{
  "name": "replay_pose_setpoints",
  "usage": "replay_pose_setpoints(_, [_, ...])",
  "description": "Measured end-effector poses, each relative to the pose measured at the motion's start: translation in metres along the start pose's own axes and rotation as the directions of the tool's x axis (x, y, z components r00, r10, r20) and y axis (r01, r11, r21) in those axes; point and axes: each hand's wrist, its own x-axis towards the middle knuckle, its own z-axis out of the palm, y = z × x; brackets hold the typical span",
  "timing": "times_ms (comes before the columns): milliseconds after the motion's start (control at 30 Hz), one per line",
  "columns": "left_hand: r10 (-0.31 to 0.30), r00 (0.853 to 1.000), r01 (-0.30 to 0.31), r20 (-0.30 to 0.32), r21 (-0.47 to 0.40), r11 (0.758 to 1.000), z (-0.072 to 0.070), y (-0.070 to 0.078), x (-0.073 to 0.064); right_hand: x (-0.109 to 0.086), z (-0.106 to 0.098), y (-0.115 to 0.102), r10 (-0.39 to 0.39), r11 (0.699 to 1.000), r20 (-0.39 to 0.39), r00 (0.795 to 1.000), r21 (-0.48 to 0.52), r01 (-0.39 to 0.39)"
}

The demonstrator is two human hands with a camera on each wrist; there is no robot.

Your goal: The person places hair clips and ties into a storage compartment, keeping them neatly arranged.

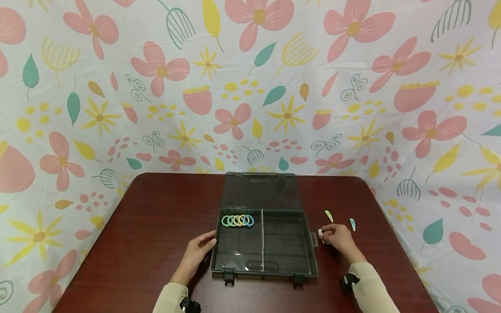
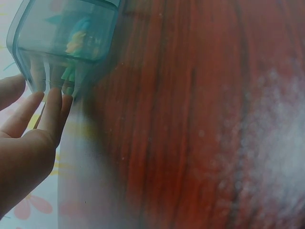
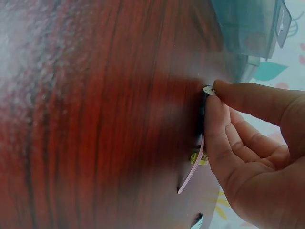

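Pinching a white snap hair clip between thumb and forefinger of the right hand, just right of the organizer box. Touching the box's left side with loosely extended fingers of the left hand. Can see a yellow-green hair clip and, farther out, a blue hair clip on the table right of the box, plus overlapping coloured rings inside the box.
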Motion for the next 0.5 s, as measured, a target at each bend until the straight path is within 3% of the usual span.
replay_pose_setpoints(300, [0.003, 1.0, -0.003, 0.0, 0.017, 1.0, 0.0, -0.003, 0.002, 0.004, -0.007, 0.001, 0.049, 0.988, -0.016, 0.999, 0.147, -0.046])
replay_pose_setpoints(500, [0.001, 1.0, -0.001, -0.006, 0.011, 1.0, 0.0, -0.004, 0.002, 0.005, -0.015, -0.013, -0.026, 0.987, -0.049, 0.998, 0.158, 0.034])
